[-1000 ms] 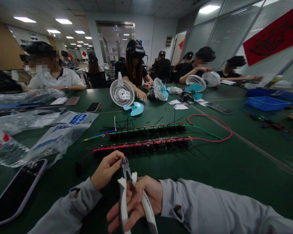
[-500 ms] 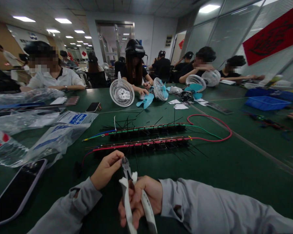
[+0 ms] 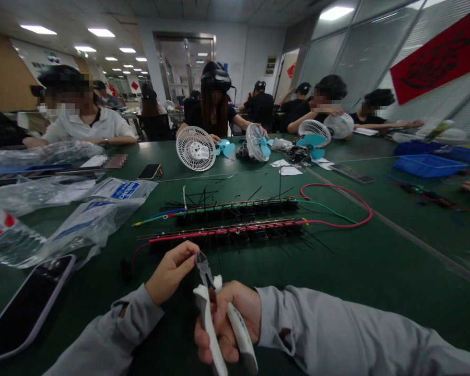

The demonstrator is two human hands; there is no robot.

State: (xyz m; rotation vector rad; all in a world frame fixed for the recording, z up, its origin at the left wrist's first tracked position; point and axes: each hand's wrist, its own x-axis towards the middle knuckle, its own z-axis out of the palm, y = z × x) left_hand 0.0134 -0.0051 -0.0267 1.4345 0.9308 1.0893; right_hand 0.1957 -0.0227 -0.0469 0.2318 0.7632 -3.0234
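My right hand (image 3: 233,318) is wrapped round the white handles of a pair of diagonal cutters (image 3: 207,282), whose metal jaws point up and away from me. At the tip of the jaws, the thumb and fingers of my left hand (image 3: 172,271) are pinched together. Whatever they hold is too small to make out. Just beyond both hands lies a black wiring strip (image 3: 235,230) with a red cable along it and many black cable-tie tails sticking out. Behind it is a second strip (image 3: 238,208) with a green wire and a looped red cable (image 3: 370,209).
Left of me lie a phone (image 3: 27,308), a water bottle (image 3: 11,240) and clear plastic bags (image 3: 97,219). Across the green table, people handle white fan guards (image 3: 196,149) and blue fan blades (image 3: 224,149). Blue trays (image 3: 429,165) stand on the right.
The cutters have turned slightly in my right hand, their handles shifting right. My left hand stays put. Across the table, a person's blue fan blade has moved back and left.
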